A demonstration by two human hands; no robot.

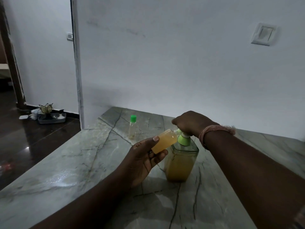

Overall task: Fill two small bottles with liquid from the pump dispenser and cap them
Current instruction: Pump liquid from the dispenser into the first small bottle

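My left hand (pixel 145 157) holds a small clear bottle (pixel 163 141) full of amber liquid, tilted with its open neck up against the pump's nozzle. My right hand (pixel 189 123) is curled over the pump head of the dispenser (pixel 181 162), a square clear jar about two thirds full of amber liquid with a light green collar (pixel 183 139). The nozzle itself is mostly hidden by my right hand. A second small bottle (pixel 132 128) with a green cap stands upright farther back on the counter, nearly empty.
The grey veined stone counter (pixel 82 171) runs to a white wall at the back and drops off on the left to a dark glossy floor. A tray with clutter (pixel 49 115) sits on that floor by the wall.
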